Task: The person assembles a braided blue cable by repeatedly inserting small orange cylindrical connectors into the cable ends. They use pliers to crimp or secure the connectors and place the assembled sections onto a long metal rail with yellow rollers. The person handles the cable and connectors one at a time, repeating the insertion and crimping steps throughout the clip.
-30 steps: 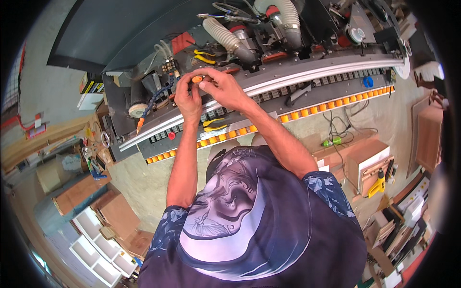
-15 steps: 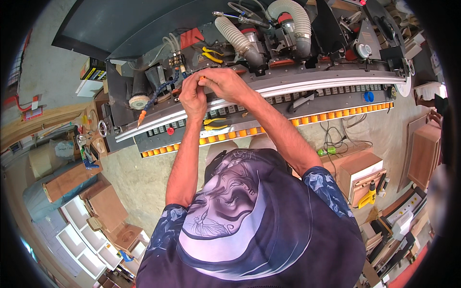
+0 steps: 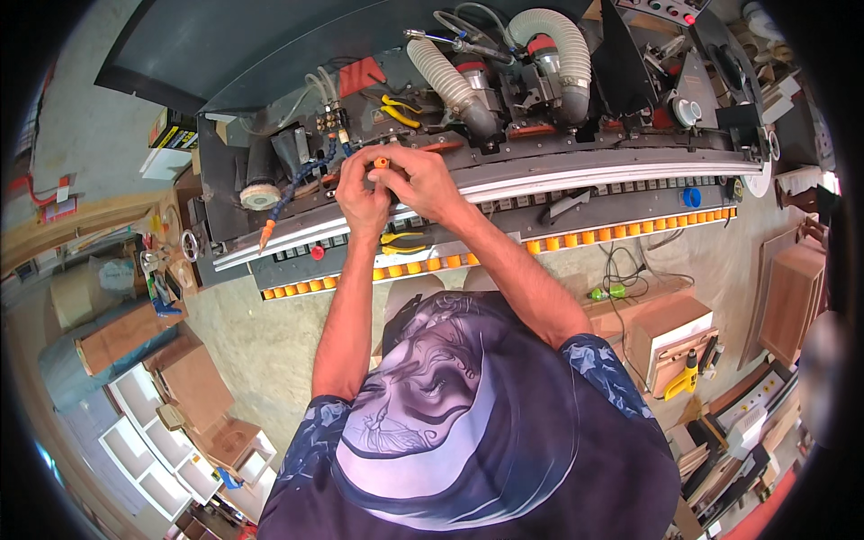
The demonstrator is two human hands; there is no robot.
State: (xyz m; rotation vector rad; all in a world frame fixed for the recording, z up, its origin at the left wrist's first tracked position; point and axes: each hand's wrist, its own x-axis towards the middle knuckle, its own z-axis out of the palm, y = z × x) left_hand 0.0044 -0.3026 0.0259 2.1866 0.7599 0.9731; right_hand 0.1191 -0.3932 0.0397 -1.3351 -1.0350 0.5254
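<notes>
Orange piece [image 3: 382,163]: up in both hands, over the left half of the machine [image 3: 630,209], around the rail; one end faces up with what looks like a dark hole in it
Left hand [image 3: 364,205]: fingers curled in, pinching the piece from the left, though the exact contact is kinda hidden
Right hand [image 3: 423,184]: thumb and bent fingers pinching it from the right, hands basically touching
What's new: half a second ago the fingers covered most of the piece, now that end shows. My read is it's getting turned in the fingers, so still hand work, not fitted to anything
Blue hose [image 3: 294,184]: left end of the machine, orange nozzle [image 3: 266,236] hanging over the rail
Pliers: one yellow pair [image 3: 400,112] behind the hands, another pair [image 3: 405,242] by the front edge
Front edge: row of orange rollers [image 3: 594,238], red knob [image 3: 317,253] just behind them toward the left
</notes>
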